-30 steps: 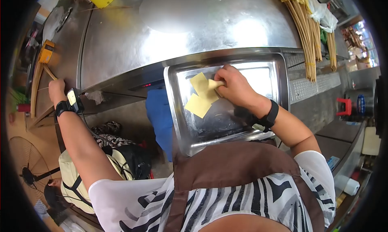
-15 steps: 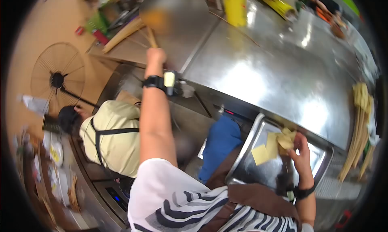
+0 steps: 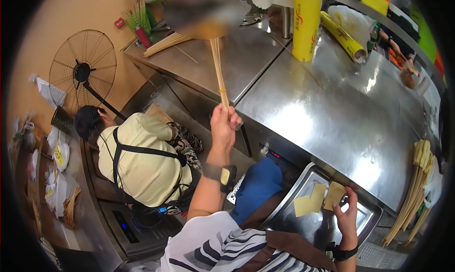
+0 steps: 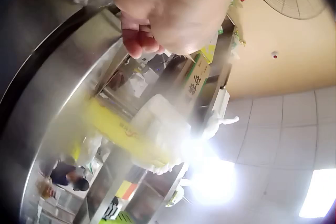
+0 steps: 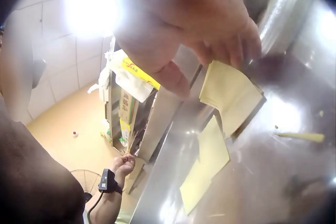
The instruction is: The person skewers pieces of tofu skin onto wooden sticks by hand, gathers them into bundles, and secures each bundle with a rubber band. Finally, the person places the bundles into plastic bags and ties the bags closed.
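Note:
My left hand (image 3: 223,129) grips the lower end of a bundle of thin wooden skewers (image 3: 218,73), bound with a yellow band. The bundle points away from me, its far end behind a blurred patch. In the left wrist view only the palm and curled fingertips (image 4: 137,43) show. Over a steel tray (image 3: 287,195), my right hand (image 3: 348,215) has thumb and fingers spread, fingertips at the edge of a stack of thin yellow square sheets (image 5: 231,95). Beside the stack, overlapping yellow sheets (image 3: 310,202) lie flat in the tray. A small yellow strip (image 5: 302,137) lies farther along the tray bottom.
Beyond the tray runs a steel worktop (image 3: 327,120) bearing yellow rolls (image 3: 304,25). More skewers (image 3: 166,44) lie on the far-left counter. Skewers with yellow pieces (image 3: 412,191) lie at the right edge. A person in a yellow shirt (image 3: 137,153) sits at left, near a fan (image 3: 82,73).
My left hand has drawn the skewer bundle off the far-left counter, toward me. My right hand has loosened from the bunched sheets, which now lie flat as a stack. The head view has swung left.

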{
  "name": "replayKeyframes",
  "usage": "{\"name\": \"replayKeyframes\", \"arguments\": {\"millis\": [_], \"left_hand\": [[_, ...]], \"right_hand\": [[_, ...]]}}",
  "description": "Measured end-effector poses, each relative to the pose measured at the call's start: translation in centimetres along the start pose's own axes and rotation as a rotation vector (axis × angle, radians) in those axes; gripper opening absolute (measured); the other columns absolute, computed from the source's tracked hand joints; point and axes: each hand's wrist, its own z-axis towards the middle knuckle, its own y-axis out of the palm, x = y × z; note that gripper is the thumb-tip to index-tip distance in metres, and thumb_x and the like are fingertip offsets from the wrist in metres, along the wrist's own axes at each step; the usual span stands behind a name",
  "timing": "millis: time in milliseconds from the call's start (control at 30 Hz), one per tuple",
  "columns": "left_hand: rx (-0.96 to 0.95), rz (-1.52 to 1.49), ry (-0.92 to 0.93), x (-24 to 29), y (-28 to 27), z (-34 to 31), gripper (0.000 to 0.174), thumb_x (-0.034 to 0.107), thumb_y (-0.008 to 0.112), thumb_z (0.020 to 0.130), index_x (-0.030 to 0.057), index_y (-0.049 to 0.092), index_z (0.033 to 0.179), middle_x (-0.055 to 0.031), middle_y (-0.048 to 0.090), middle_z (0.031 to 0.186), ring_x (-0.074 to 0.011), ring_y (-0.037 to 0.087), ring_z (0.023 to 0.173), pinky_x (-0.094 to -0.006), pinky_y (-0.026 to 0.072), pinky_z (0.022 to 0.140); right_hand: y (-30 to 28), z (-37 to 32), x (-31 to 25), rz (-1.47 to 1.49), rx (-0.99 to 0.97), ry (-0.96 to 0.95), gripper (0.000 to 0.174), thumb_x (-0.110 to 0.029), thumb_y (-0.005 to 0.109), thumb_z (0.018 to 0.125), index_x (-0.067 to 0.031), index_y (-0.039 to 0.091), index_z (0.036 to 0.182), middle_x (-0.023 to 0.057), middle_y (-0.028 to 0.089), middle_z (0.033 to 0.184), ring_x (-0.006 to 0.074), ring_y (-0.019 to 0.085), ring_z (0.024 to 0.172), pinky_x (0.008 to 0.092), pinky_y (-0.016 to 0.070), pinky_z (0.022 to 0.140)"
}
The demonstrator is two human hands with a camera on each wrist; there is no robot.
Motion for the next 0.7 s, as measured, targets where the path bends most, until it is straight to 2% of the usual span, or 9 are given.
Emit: {"name": "replayKeyframes", "arguments": {"millis": [233, 333, 400, 433, 467, 567, 600, 667, 700], "left_hand": [[-0.074, -0.273, -0.16, 0.6, 1.8, -5.7, 0.019, 0.016, 0.042, 0.098, 0.0055, 0.045, 0.114, 0.0014, 0.038, 0.073, -0.0081, 0.037, 0.059, -0.0241, 0.0342, 0.056], [-0.147, -0.321, -0.208, 0.7, 2.3, -6.9, 0.02, 0.016, 0.042, 0.098, 0.0052, 0.046, 0.114, 0.0012, 0.038, 0.073, -0.0084, 0.037, 0.059, -0.0243, 0.0343, 0.057], [-0.152, -0.277, -0.242, 0.9, 4.0, -8.4, 0.022, 0.017, 0.044, 0.098, 0.0036, 0.046, 0.115, 0.0009, 0.039, 0.073, -0.0084, 0.037, 0.059, -0.025, 0.0373, 0.057], [-0.207, -0.189, -0.267, 1.0, 5.0, -9.4, 0.024, 0.018, 0.045, 0.098, 0.0028, 0.045, 0.116, 0.0003, 0.041, 0.073, -0.0086, 0.038, 0.059, -0.0258, 0.0396, 0.058], [-0.259, -0.1, -0.288, 0.9, 5.7, -10.2, 0.025, 0.018, 0.046, 0.097, 0.002, 0.045, 0.117, -0.0002, 0.042, 0.073, -0.0088, 0.04, 0.059, -0.0266, 0.0419, 0.059], [-0.564, 0.04, -0.441, -0.1, 7.1, -12.2, 0.027, 0.016, 0.049, 0.096, 0.0012, 0.043, 0.118, -0.0032, 0.051, 0.081, -0.0117, 0.05, 0.067, -0.0278, 0.046, 0.064], [-0.653, 0.12, -0.531, -0.3, 7.4, -12.7, 0.027, 0.015, 0.05, 0.096, 0.0008, 0.043, 0.117, -0.0045, 0.053, 0.082, -0.0119, 0.052, 0.069, -0.0272, 0.0466, 0.067], [-0.836, 0.093, -0.668, -1.5, 8.3, -14.1, 0.023, 0.014, 0.048, 0.096, 0.0016, 0.043, 0.115, -0.0049, 0.055, 0.086, -0.0109, 0.053, 0.074, -0.0252, 0.0458, 0.068], [-0.917, 0.133, -0.697, -2.1, 8.8, -15.0, 0.021, 0.012, 0.046, 0.097, 0.0017, 0.043, 0.115, -0.0057, 0.055, 0.085, -0.0119, 0.053, 0.072, -0.0255, 0.0449, 0.067]], "right_hand": [[0.0, -0.5, -0.6, -0.13, 0.081, -0.067, 0.054, -0.006, 0.065, 0.074, 0.0, 0.045, 0.124, 0.0163, 0.048, 0.12, 0.0306, 0.046, 0.115, 0.037, 0.035, 0.1], [-0.5, -0.8, -1.4, -0.18, 0.113, -0.048, 0.051, -0.005, 0.065, 0.075, 0.0001, 0.046, 0.121, 0.0173, 0.048, 0.119, 0.0328, 0.045, 0.115, 0.0373, 0.0354, 0.1], [-0.8, -1.0, -2.0, -0.245, 0.165, -0.153, 0.05, -0.002, 0.064, 0.074, 0.0001, 0.046, 0.121, 0.0175, 0.047, 0.12, 0.033, 0.046, 0.115, 0.0376, 0.0359, 0.099], [-0.7, -1.1, -2.3, -0.258, 0.235, -0.25, 0.049, -0.001, 0.063, 0.075, 0.0004, 0.047, 0.121, 0.0151, 0.052, 0.116, 0.029, 0.05, 0.111, 0.0363, 0.0384, 0.097], [-0.9, -1.1, -2.9, -0.261, 0.24, -0.24, 0.049, -0.001, 0.063, 0.075, 0.0004, 0.047, 0.121, 0.0151, 0.052, 0.116, 0.029, 0.05, 0.111, 0.0363, 0.0384, 0.097], [-1.1, -1.0, -4.1, 0.193, 0.022, -0.145, 0.045, -0.001, 0.061, 0.08, 0.0008, 0.047, 0.123, 0.01, 0.059, 0.109, 0.02, 0.055, 0.105, 0.0329, 0.0416, 0.095], [-0.9, -0.8, -4.6, 0.189, 0.014, -0.15, 0.045, -0.001, 0.061, 0.08, 0.0008, 0.047, 0.123, 0.01, 0.059, 0.109, 0.02, 0.055, 0.105, 0.0329, 0.0416, 0.095], [-0.3, -0.3, -6.0, 0.579, -0.158, -0.108, 0.045, -0.003, 0.059, 0.083, 0.0009, 0.045, 0.125, 0.0134, 0.059, 0.113, 0.0224, 0.056, 0.106, 0.0344, 0.0423, 0.095], [0.0, -0.1, -6.9, 0.651, -0.232, -0.117, 0.047, -0.005, 0.057, 0.087, 0.0001, 0.041, 0.13, 0.0141, 0.058, 0.116, 0.0234, 0.055, 0.109, 0.0357, 0.0411, 0.098]]}}
